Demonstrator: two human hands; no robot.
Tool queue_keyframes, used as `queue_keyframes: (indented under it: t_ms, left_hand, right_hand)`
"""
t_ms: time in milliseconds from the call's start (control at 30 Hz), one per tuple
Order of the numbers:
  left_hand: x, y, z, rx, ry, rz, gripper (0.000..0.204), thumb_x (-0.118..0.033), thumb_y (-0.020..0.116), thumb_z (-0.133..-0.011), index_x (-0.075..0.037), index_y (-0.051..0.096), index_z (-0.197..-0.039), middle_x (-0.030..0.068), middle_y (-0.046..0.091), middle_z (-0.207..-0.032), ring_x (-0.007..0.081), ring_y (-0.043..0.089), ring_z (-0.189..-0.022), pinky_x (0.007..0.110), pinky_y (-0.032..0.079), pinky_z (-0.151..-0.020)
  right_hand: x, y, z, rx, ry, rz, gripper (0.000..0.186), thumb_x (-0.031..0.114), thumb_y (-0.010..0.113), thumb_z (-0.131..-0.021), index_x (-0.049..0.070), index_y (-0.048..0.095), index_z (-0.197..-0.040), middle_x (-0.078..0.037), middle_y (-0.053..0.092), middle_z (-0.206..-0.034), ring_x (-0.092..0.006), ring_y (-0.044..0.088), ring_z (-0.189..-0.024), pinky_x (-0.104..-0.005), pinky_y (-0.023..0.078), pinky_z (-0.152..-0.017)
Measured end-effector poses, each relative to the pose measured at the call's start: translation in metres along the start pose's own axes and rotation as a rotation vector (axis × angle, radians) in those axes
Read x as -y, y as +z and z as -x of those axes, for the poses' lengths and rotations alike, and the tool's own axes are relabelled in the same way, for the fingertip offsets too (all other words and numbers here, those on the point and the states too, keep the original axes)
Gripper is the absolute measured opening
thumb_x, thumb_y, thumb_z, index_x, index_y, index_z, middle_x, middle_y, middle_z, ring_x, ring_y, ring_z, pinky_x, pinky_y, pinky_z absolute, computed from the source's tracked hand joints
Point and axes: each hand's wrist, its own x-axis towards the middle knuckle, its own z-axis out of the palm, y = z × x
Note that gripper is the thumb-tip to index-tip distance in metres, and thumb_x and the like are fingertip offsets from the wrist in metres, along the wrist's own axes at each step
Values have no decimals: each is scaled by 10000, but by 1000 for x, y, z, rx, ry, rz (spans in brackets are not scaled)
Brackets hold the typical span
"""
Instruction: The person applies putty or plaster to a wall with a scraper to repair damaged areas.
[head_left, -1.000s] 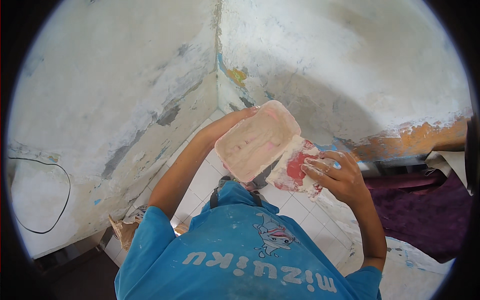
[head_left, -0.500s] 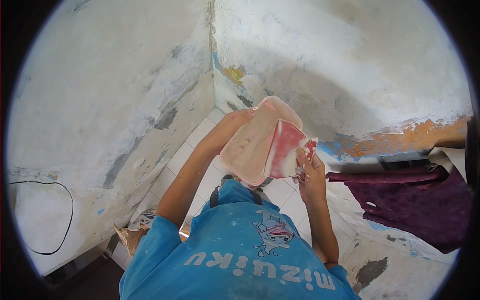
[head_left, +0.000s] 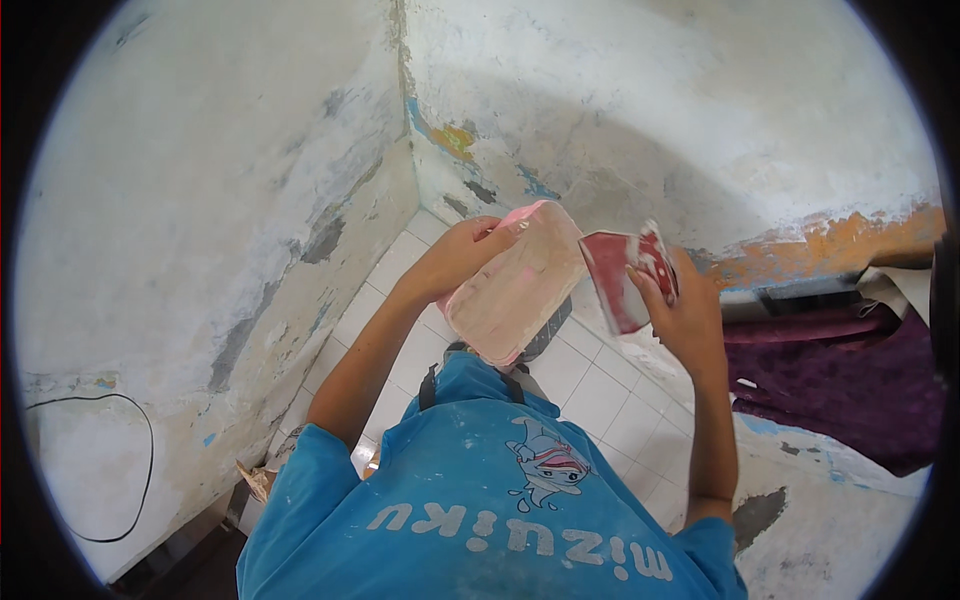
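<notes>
Your left hand (head_left: pixel 466 258) grips the pink tub (head_left: pixel 524 213) by its rim, probably keeping the paste (head_left: pixel 520 290) accessible. Your right hand (head_left: pixel 686 316) clasps a red spreader (head_left: pixel 611 272) between thumb and fingers.

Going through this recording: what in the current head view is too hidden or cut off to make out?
All in the head view:
- Some fingers of the left hand: hidden behind the tray.
- The scraper's far face: turned away.
- Most fingers of the right hand: behind the scraper.
- The cable's left stretch: lost at the dark picture edge.
- Part of the brown scrap: behind the left sleeve.
</notes>
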Motion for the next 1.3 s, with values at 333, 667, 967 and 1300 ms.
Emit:
queue_keyframes:
  t_ms: [333, 667, 967, 1300]
  left_hand:
    - [-27, 0, -16, 128, -45, -268, 670, -522, 591, -968, 54, 619, -1309, 150, 700, -1173, 200, 664, -1046, 328, 508, -921]
    - [13, -5, -31, 25, -138, 95, 622, -501, 601, -944, 98, 697, -1083, 140, 721, -968, 174, 672, -841, 302, 527, -744]
    - [58, 4, -37, -83, -109, 14, 679, -563, 604, -943, 101, 694, -1048, 140, 714, -930, 176, 661, -835, 313, 534, -749]
    - [64, 25, -24, -157, -140, 455, 548, -458, 542, -1035, 39, 641, -1244, 96, 691, -1100, 140, 658, -945, 284, 537, -830]
  right_hand:
    - [1, 11, -33, 510, -77, 276, 292, 315, 676, -902, 27, 653, -947, -206, 664, -785, -426, 634, -757, -481, 476, -686]
    - [-22, 90, 24, 591, 525, -527, 305, 295, 710, -933, 13, 697, -1047, -6, 659, -781, -76, 540, -584, -258, 417, -504]
    - [-61, 133, 56, 518, 677, -1167, 303, 269, 690, -973, 7, 651, -1121, 38, 645, -760, -1, 529, -534, -171, 365, -412]
    - [-71, 103, 42, -103, 498, -1584, 293, 296, 627, -1017, 156, 579, -1270, 48, 630, -1035, -110, 619, -916, -339, 522, -771]
